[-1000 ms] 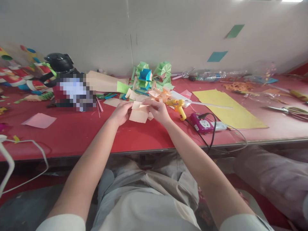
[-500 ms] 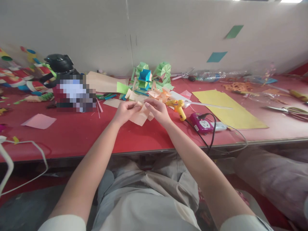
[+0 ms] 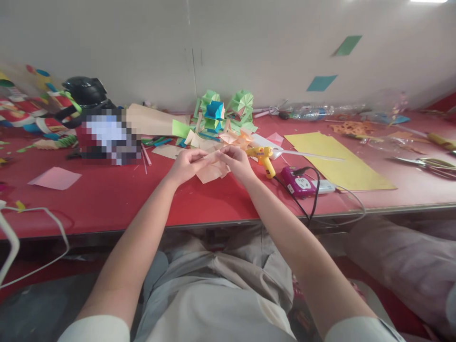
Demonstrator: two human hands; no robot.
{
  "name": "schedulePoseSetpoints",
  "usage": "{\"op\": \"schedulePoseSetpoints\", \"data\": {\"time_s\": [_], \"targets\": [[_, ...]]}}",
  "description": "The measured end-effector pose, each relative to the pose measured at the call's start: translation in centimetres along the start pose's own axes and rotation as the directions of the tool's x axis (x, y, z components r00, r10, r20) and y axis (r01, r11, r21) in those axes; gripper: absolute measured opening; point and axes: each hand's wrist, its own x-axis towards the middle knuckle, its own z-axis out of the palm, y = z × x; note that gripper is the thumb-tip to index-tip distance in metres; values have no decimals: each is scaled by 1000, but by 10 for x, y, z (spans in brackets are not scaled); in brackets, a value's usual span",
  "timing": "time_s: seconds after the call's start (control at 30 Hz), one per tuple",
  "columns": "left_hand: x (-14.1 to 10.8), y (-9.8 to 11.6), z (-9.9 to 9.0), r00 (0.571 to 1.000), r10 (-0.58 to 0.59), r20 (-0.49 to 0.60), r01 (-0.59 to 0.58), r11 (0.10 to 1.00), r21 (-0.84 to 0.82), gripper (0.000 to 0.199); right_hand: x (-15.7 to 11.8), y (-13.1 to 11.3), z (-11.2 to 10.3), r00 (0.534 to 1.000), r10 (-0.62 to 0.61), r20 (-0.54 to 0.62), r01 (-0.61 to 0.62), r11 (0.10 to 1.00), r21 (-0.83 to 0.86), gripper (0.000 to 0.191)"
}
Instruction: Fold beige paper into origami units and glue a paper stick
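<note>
Between my hands is a small piece of tan paper [image 3: 213,156], held just above the red table. My left hand [image 3: 187,166] pinches its left side, thumb and fingers pressed together. At its right side my right hand [image 3: 237,162] grips it with bent fingers. Fingertips hide part of the fold. Just below, more tan paper [image 3: 209,174] shows; I cannot tell whether it is the same piece. Beyond the hands stand green and blue folded paper pieces [image 3: 214,110]. A yellow glue gun [image 3: 266,161] lies close to my right hand.
A purple power socket block [image 3: 299,183] with cables sits right of the glue gun. Yellow paper [image 3: 342,161], scissors [image 3: 420,162] and plastic bottles [image 3: 313,112] lie farther right. Pink paper [image 3: 55,178] is at left, near a white cable [image 3: 57,216]. A person's leg [image 3: 399,261] shows at right.
My fingers have shifted on the tan paper: the left fingers now stretch along it and the right hand's fingertips have closed in. The camera view has moved slightly.
</note>
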Motion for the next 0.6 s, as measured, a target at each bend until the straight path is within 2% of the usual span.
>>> {"op": "schedulePoseSetpoints", "data": {"time_s": [0.17, 0.37, 0.6], "targets": [[1, -4, -1, 999, 34, -8, -34, 999, -4, 36, 0, -1, -1, 998, 46, 52, -43, 998, -56, 39], [3, -9, -1, 998, 59, 34, -59, 998, -2, 33, -3, -3, -2, 996, 19, 83, -3, 983, -185, 42], [2, -7, -3, 995, 91, 41, -93, 994, 60, 25, -3, -4, -3, 994, 19, 104, 0, 984, -181, 44]]}}
